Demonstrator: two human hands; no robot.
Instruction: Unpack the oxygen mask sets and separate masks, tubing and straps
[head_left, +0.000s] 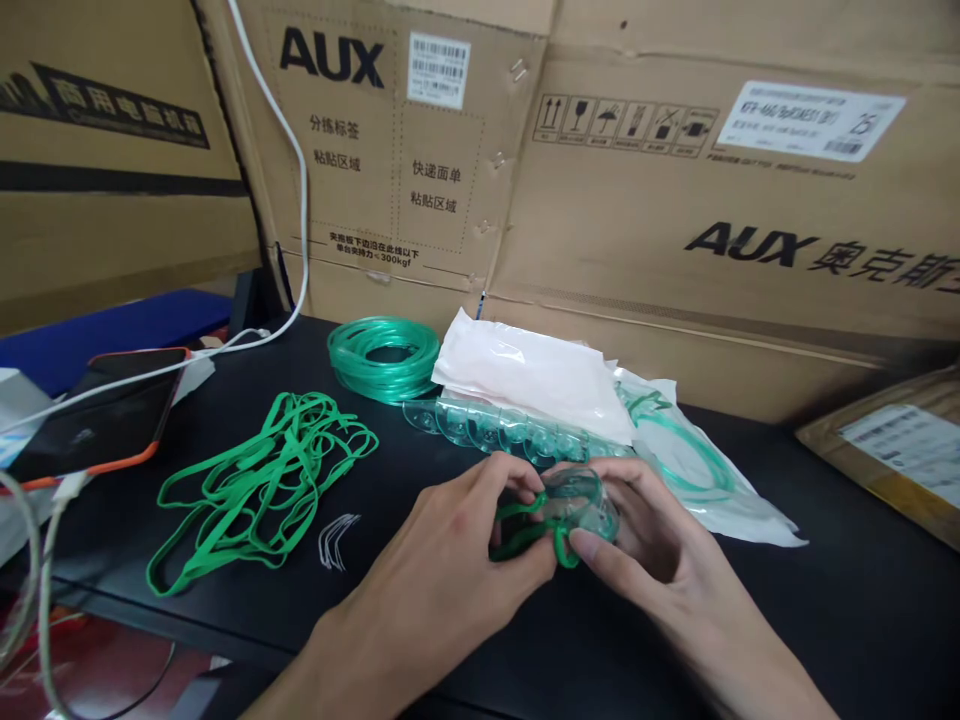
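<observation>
Both hands meet over the black table (825,600). My right hand (652,540) cups a clear green plastic mask (585,495). My left hand (457,540) pinches a green elastic strap (525,535) against the mask's edge. A row of stacked clear masks (487,430) lies just beyond the hands. To the left rests a loose pile of green elastic straps (259,480), with a few thin metal clips (336,540) beside it.
A coil of green tubing (384,358) sits at the back. White plastic bags (540,375) cover more tubing at the right. A phone (97,415) with a white cable lies at the left. Cardboard boxes (675,170) wall the rear; another box (892,450) is at right.
</observation>
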